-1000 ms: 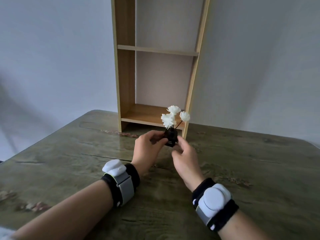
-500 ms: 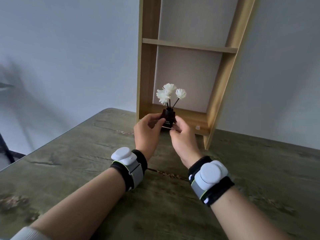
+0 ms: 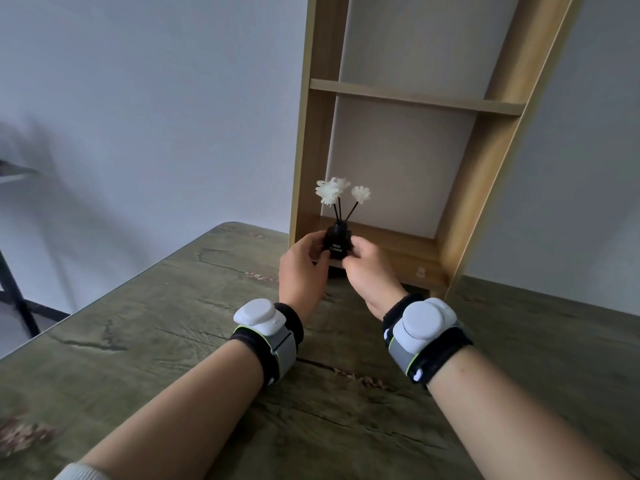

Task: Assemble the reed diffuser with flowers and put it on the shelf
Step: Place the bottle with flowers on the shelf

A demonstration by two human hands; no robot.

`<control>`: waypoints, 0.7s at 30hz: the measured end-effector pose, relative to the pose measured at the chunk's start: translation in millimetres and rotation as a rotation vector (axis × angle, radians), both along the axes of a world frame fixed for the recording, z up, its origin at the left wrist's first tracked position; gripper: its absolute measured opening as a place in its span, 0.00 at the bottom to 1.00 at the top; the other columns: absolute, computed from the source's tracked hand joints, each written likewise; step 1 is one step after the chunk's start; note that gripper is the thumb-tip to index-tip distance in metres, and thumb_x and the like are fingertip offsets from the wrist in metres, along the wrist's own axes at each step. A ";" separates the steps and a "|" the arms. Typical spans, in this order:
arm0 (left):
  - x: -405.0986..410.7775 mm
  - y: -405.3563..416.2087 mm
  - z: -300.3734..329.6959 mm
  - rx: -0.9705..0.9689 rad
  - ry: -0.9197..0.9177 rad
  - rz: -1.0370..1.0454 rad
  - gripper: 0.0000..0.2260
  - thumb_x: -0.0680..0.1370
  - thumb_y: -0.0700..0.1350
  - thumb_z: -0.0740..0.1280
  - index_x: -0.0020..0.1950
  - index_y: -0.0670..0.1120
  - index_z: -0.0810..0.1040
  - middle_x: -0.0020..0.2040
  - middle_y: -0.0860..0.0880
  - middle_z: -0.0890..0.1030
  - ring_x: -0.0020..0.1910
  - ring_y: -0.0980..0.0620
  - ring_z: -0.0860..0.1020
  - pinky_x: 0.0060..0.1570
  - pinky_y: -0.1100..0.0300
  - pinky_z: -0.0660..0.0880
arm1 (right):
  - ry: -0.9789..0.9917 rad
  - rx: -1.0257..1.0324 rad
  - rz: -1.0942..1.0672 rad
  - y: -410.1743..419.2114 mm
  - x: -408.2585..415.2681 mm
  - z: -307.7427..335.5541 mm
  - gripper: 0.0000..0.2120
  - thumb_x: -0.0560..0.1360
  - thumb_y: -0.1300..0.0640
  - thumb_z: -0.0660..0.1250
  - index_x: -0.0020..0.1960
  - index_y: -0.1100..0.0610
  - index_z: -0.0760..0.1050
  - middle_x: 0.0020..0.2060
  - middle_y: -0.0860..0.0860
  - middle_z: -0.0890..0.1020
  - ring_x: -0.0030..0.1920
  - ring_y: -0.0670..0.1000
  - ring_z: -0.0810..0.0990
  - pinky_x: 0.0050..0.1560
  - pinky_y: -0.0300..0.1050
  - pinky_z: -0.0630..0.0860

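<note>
A small black diffuser bottle [image 3: 337,244] with a white label stands upright at the front edge of the wooden shelf unit's bottom board [image 3: 391,249]. Three black reeds tipped with white flowers [image 3: 341,192] stick up out of its neck. My left hand [image 3: 302,273] grips the bottle's left side with thumb and fingers. Against its right side presses my right hand [image 3: 370,271]. Whether the bottle's base touches the board is hidden by my fingers.
The shelf unit has tall side panels and a higher board [image 3: 415,97], and stands on a green-brown wooden table [image 3: 173,341] against a white wall. A dark metal stand [image 3: 14,282] is at the far left beyond the table's edge. Both wrists carry white sensor bands.
Both hands have carried the bottle forward from above the table to the front of the shelf's bottom board. My view has moved closer to the shelf.
</note>
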State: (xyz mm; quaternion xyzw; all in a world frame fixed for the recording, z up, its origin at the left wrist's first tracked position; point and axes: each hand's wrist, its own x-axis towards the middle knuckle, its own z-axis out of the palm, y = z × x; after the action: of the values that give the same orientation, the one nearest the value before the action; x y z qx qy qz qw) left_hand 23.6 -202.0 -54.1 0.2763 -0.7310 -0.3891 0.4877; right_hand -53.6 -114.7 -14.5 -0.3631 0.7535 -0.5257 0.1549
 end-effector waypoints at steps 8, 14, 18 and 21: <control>-2.6 -0.1 -1.6 0.018 -0.083 -0.005 0.25 0.78 0.35 0.66 0.75 0.49 0.75 0.62 0.51 0.85 0.60 0.51 0.82 0.62 0.58 0.77 | -0.016 -0.002 0.012 -4.1 0.1 -1.8 0.27 0.79 0.70 0.57 0.75 0.57 0.71 0.65 0.49 0.79 0.68 0.49 0.76 0.64 0.41 0.69; -1.2 2.6 -2.4 0.018 -0.101 0.023 0.27 0.77 0.38 0.65 0.76 0.51 0.73 0.63 0.51 0.85 0.58 0.48 0.83 0.60 0.39 0.79 | -0.005 0.003 0.037 -1.7 2.1 -2.4 0.29 0.80 0.70 0.57 0.79 0.57 0.65 0.74 0.52 0.74 0.76 0.51 0.71 0.68 0.40 0.66; 0.8 5.2 -1.2 0.009 -0.134 0.044 0.28 0.77 0.39 0.64 0.78 0.49 0.71 0.66 0.49 0.83 0.62 0.45 0.82 0.63 0.40 0.77 | 0.013 -0.004 0.045 2.7 2.9 -3.5 0.29 0.80 0.70 0.57 0.79 0.56 0.65 0.75 0.52 0.74 0.76 0.51 0.70 0.72 0.44 0.67; 1.7 6.5 -2.6 0.006 -0.123 0.020 0.27 0.75 0.43 0.63 0.75 0.54 0.72 0.64 0.51 0.84 0.57 0.43 0.84 0.56 0.38 0.80 | 0.031 -0.020 0.056 10.7 3.7 -3.0 0.27 0.79 0.71 0.58 0.76 0.57 0.70 0.64 0.46 0.78 0.70 0.47 0.74 0.67 0.40 0.68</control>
State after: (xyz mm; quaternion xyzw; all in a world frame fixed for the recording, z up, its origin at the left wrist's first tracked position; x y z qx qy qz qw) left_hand 25.3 -195.4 -56.6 0.3084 -0.7558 -0.3686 0.4448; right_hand -49.9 -103.9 -17.5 -0.3936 0.7402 -0.5229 0.1545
